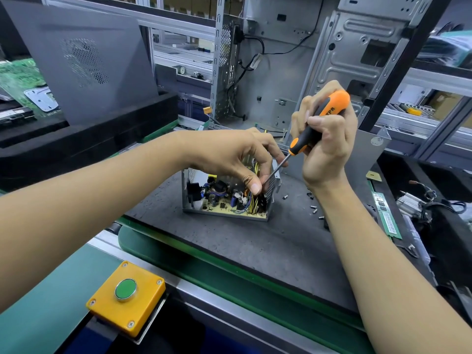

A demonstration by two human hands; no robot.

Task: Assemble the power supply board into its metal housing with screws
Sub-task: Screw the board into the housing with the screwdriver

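Note:
A small open metal housing (187, 190) stands on the dark mat, with the tan power supply board (224, 206) lying inside it among yellow and blue wires. My left hand (237, 157) reaches over the housing; its thumb and fingers pinch the screwdriver's thin shaft near the tip, inside the housing's right end. My right hand (327, 139) grips the orange and black screwdriver (319, 121), which slants down to the left into the housing. The tip and any screw under it are hidden by my left fingers.
Several loose screws (313, 210) lie on the mat right of the housing. An open grey computer case (344, 54) stands behind. A green memory stick (385, 215) and cables lie at the right. A yellow box with a green button (126, 297) sits at the near edge.

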